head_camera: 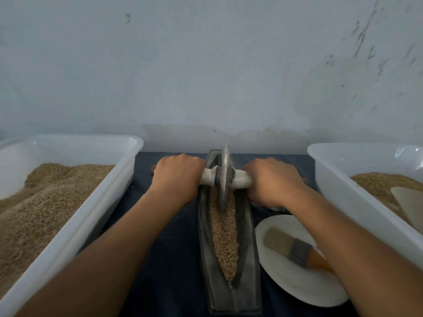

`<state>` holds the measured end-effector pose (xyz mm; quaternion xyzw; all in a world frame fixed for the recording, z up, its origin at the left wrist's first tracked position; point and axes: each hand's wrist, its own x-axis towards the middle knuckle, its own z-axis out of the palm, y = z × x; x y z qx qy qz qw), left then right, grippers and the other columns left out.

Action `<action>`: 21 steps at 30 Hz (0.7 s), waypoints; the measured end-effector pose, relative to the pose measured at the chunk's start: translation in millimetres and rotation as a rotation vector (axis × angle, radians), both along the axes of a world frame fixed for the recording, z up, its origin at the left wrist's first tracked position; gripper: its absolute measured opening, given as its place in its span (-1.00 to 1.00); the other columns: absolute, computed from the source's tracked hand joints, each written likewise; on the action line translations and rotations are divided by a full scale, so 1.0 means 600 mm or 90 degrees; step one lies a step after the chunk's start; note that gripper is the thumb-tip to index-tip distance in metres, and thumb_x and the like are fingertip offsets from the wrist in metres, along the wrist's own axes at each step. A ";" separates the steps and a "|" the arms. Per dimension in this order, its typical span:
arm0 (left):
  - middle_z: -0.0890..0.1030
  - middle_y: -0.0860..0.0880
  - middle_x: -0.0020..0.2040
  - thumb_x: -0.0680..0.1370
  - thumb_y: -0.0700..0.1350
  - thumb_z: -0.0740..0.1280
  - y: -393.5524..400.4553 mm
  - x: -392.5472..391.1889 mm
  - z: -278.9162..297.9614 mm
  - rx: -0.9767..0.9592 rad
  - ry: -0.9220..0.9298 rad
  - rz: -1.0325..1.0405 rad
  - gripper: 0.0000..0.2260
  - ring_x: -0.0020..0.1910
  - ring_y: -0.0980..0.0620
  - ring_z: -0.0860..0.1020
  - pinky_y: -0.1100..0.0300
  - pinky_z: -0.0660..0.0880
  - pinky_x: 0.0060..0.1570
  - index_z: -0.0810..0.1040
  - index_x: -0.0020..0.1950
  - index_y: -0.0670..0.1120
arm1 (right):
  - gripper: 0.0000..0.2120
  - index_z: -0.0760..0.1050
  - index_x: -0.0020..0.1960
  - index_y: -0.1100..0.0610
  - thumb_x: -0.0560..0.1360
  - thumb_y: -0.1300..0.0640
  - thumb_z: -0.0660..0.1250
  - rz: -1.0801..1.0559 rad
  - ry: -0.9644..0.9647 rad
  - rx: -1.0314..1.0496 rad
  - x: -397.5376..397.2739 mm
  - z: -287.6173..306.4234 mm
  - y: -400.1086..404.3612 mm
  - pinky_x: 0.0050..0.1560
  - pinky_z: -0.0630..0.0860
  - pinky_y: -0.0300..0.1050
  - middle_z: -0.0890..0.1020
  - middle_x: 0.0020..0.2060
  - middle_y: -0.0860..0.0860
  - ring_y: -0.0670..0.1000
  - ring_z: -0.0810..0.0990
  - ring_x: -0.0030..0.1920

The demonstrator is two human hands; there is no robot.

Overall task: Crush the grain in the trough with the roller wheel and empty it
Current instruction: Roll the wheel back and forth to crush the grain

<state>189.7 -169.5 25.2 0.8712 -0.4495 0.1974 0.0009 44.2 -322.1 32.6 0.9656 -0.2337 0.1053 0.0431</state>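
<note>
A long dark metal trough [248, 259] lies lengthwise on the dark cloth, its groove filled with brown grain [225, 239]. The grey metal roller wheel [223, 177] stands upright in the groove towards the trough's far end. A white-wrapped axle handle [240, 180] runs through the wheel. My left hand [177, 177] grips the handle's left side and my right hand [274, 181] grips its right side. Both sets of fingers curl round the handle and hide its ends.
A white plastic tub [75, 229] with grain stands on the left. Another white tub [357, 202] with grain and a pale scoop [409, 202] stands on the right. A paper plate [297, 287] holding a brush [295, 248] lies right of the trough. A wall rises close behind.
</note>
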 end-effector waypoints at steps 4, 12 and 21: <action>0.58 0.06 -0.11 0.44 -0.02 0.38 0.003 0.001 0.002 0.011 0.031 -0.002 -0.78 -0.10 -0.06 0.57 0.06 0.40 -0.22 0.52 0.06 0.14 | -0.82 0.49 -0.14 -0.04 0.31 0.02 0.45 -0.003 0.010 -0.020 -0.003 0.001 0.006 -0.44 0.21 -0.16 0.51 -0.33 -0.07 -0.03 0.46 -0.36; 0.51 0.08 -0.13 0.42 0.03 0.43 0.009 -0.007 0.008 0.035 0.054 0.010 -0.69 -0.18 -0.02 0.47 0.04 0.36 -0.24 0.49 0.14 0.16 | -0.83 0.50 -0.10 -0.07 0.36 -0.05 0.44 0.009 0.039 -0.005 -0.003 0.006 0.003 -0.40 0.31 -0.12 0.55 -0.27 -0.08 -0.02 0.52 -0.28; 0.61 -0.06 0.03 0.31 0.05 0.58 0.031 -0.056 0.048 0.215 0.141 0.046 -0.55 0.02 -0.09 0.59 0.06 0.51 -0.05 0.57 0.12 -0.05 | -0.71 0.55 -0.13 0.02 0.29 -0.12 0.52 -0.003 0.216 0.000 -0.031 0.030 0.033 -0.45 0.36 -0.20 0.59 -0.33 -0.02 -0.03 0.56 -0.36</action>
